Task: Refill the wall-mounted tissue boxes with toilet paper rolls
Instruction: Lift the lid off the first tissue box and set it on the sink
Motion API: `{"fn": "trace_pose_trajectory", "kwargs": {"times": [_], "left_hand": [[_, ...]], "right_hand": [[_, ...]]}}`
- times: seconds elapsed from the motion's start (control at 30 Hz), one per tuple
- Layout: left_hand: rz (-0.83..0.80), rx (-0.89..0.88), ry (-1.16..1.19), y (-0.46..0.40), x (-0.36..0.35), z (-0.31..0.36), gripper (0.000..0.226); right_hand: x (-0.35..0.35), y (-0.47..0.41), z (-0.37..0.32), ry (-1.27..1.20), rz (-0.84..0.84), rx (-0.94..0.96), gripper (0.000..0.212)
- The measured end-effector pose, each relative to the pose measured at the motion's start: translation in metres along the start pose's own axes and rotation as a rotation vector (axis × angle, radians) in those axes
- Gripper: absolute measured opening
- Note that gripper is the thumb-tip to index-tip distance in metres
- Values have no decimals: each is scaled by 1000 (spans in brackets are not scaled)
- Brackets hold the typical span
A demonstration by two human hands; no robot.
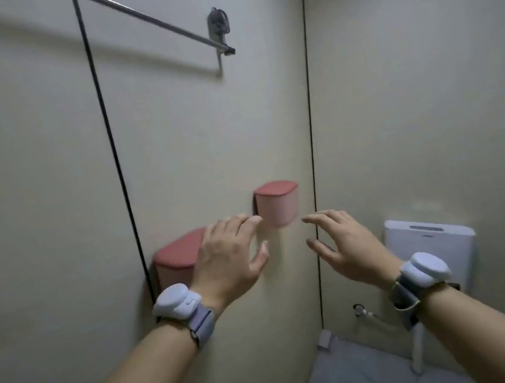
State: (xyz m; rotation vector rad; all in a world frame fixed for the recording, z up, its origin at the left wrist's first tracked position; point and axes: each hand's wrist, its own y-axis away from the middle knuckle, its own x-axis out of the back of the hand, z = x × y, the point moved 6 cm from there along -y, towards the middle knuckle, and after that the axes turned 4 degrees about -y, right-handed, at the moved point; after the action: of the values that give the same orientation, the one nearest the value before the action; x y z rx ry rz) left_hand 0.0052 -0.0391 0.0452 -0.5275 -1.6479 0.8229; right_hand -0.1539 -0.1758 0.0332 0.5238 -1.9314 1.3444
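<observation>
- Left hand [228, 254], fingers spread and holding nothing, hovers just left of the farther pink tissue box [277, 204].
- Right hand [345, 242], fingers likewise apart, hovers just right of it.
- Nearer tissue box [177, 258] sits lower left.

Soft, even indoor light falls across the cream partition wall [202, 133], dimming toward the left edge and the lower corners; a faint broad shadow trails below the metal rail [151, 22], and darker shade pools beside the nearer pink box [177, 256]; no glare shows; the whole frame is slightly soft, with motion blur smearing the farther pink box [277, 204] and the fingertips [251, 221]; wide-angle distortion bows the black panel seams [107, 131] and stretches the forearms at the bottom edge.
</observation>
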Motion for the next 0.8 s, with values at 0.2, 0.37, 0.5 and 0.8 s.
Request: {"fn": "trace_pose_trajectory", "kwargs": {"times": [0.2,0.37,0.5,0.8], "left_hand": [[-72,188,-151,25,-13,-64,49],[-101,332,-219,43,-28,-100,47],[-68,410,-218,53,-31,-110,48],[4,692,44,82,-48,-110,67]], "right_hand": [[-62,-46,-14,-216,-86,79,41],[-114,-82,-13,-354,-158,138,42],[-146,-109,-12,-530,-234,199,40],[-195,-131,-2,-929,-367,272,42]]}}
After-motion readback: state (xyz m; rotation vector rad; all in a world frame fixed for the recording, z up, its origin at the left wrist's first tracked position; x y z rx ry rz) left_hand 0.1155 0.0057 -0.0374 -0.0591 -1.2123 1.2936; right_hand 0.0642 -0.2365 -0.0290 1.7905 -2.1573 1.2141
